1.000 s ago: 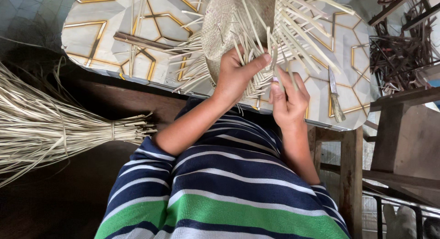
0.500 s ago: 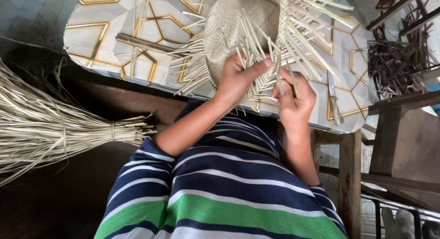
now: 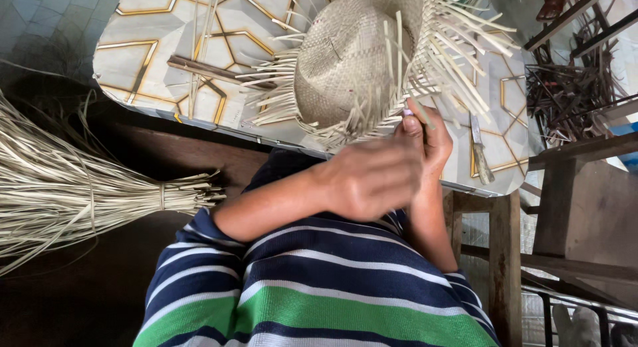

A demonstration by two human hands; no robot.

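A: So what's the person wearing? All I can make out is a striped top.

B: Yep, a short-sleeved shirt [image 3: 312,287], dark navy with thin white stripes and one wide green band across the lower part. The sleeve ends in a navy cuff with a white line. Both forearms are bare, no watch or rings that I can spot. One fingernail looks painted a pale pinkish colour.

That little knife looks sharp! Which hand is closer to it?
Right. The right hand is at the hat's frayed edge, just left of the knife and apart from it. The left hand is farther left and nearer the body.
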